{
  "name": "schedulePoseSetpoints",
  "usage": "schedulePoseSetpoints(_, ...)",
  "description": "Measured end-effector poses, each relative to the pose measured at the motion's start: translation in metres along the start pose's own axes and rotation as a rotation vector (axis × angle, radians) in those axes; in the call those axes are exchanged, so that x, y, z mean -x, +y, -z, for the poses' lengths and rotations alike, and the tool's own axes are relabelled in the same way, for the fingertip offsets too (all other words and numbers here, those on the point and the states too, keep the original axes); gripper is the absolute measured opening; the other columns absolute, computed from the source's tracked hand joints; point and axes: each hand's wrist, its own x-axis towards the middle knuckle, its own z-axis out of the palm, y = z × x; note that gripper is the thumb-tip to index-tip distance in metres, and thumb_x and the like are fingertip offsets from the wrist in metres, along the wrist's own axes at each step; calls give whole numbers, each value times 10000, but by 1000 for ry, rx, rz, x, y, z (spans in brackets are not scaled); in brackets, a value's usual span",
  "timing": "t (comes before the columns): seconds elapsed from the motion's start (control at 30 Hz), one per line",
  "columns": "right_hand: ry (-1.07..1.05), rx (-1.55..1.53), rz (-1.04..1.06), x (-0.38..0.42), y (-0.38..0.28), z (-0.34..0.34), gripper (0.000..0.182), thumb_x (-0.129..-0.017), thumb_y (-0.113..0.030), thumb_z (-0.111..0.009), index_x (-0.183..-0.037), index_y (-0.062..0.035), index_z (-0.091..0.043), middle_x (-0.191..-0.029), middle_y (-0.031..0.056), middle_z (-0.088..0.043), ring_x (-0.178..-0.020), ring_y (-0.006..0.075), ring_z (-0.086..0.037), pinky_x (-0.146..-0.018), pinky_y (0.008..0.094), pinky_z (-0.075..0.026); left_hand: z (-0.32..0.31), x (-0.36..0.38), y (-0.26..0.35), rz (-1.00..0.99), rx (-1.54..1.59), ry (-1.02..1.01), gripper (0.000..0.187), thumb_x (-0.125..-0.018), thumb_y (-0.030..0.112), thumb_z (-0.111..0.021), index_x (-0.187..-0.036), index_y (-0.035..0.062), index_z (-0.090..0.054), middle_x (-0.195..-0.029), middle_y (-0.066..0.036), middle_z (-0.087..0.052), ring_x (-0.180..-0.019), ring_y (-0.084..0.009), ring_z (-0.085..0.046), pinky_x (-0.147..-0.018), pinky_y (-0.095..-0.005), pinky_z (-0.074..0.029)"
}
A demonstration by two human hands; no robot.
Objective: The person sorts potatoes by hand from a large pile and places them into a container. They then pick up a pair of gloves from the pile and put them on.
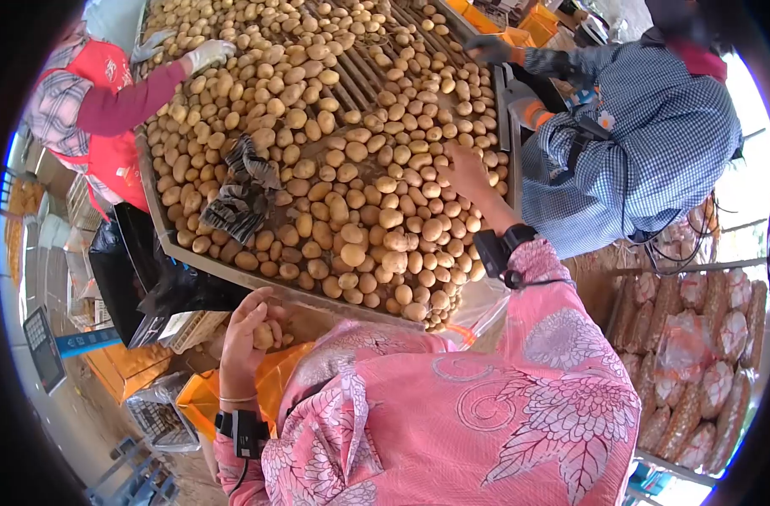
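Note:
My left hand (250, 327) is below the near edge of the sorting table (233, 274), its fingers curled round a potato (264, 336). An orange crate (201, 396) sits just under that hand. My right hand (469, 175) reaches over the table's right half, its fingers apart among the loose potatoes (352, 254); no potato shows in its grasp. Potatoes cover most of the table, with dark slats (364, 72) showing between them towards the far side. A crumpled black-and-grey striped cloth (235, 212) lies on the potatoes at the left.
A co-worker in a red apron (107, 76) stands at the left, a gloved hand (209, 55) on the potatoes. Another co-worker in a checked smock (646, 126) works at the right edge. Filled net bags (688, 363) are stacked at right; a black bag (123, 270) hangs at left.

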Motion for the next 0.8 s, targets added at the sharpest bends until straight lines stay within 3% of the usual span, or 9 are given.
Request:
schedulePoseSetpoints(0.13, -72, 379, -65, 22, -57, -16, 546, -778, -410, -561, -1187, -69, -442, -1275, 214, -369, -1185, 391, -327, -946, 530, -283, 0, 3, -4, 18, 37, 21, 303, -874, 160, -490, -1145, 28, -453, -830, -117, -599, -519, -163, -533, -477, -269, -437)
schedulePoseSetpoints(0.17, -375, 322, -87, 17, -72, -3, 531, -761, -412, -567, -1176, -96, -468, -1346, 218, -264, -1199, 425, -289, -969, 534, -258, 0, 2, -5, 7, 38, 13, 299, -874, 156, -490, -1144, 33, -458, -832, -113, -599, -518, -162, -532, -485, -271, -439)
schedulePoseSetpoints(0.33, -306, 166, 178, 54, -91, -20, 441, -729, -350, -583, -1127, -165, -548, -1232, 196, -396, -1162, 379, -348, -939, 494, -314, 1, 3, -3, 7, 52, 8, 297, -873, 150, -491, -1145, 35, -460, -831, -102, -596, -513, -158, -529, -502, -266, -440)
schedulePoseSetpoints(0.4, -521, 87, 301, 59, -103, -11, 419, -722, -344, -589, -1101, -165, -574, -1159, 167, -450, -1146, 355, -360, -864, 463, -382, 3, 3, -5, -23, 26, 16, 302, -873, 151, -492, -1148, 34, -456, -831, -101, -592, -516, -160, -534, -500, -263, -441)
schedulePoseSetpoints(0.47, -386, 118, 410, 60, -110, -15, 337, -740, -312, -578, -1037, -154, -602, -1035, 140, -523, -1022, 317, -471, -767, 438, -431, 4, 9, -8, -1, 48, 45, 312, -870, 150, -493, -1153, 27, -448, -830, -105, -589, -522, -164, -541, -490, -257, -442)
schedulePoseSetpoints(0.53, -614, -67, 171, 31, -125, -10, 281, -764, -271, -550, -1009, -142, -595, -839, 120, -554, -815, 289, -559, -678, 415, -458, 6, 5, -8, 0, 50, 45, 310, -870, 133, -486, -1155, 18, -451, -830, -113, -590, -522, -167, -540, -474, -252, -439)
schedulePoseSetpoints(0.57, -278, 46, 403, 17, -120, -19, 192, -786, -203, -514, -944, -121, -584, -747, 113, -561, -686, 284, -582, -648, 419, -462, 7, 5, -8, -1, 47, 51, 310, -870, 133, -486, -1155, 18, -451, -830, -113, -590, -522, -167, -540, -474, -252, -439)
schedulePoseSetpoints(0.73, -118, 85, 516, -76, -112, -63, 210, -782, -109, -493, -987, -83, -533, -987, 134, -536, -802, 323, -582, -650, 434, -455, 5, 11, -9, -27, 59, 71, 300, -873, 107, -471, -1152, -4, -461, -832, -127, -598, -527, -170, -534, -459, -252, -435)
schedulePoseSetpoints(0.8, -347, 237, 389, -86, -129, -63, 348, -721, -78, -573, -1064, -93, -518, -970, 132, -533, -871, 313, -562, -704, 421, -452, 3, 14, -6, -37, 59, 69, 301, -876, 114, -470, -1149, -12, -459, -831, -132, -598, -534, -170, -532, -460, -253, -434)
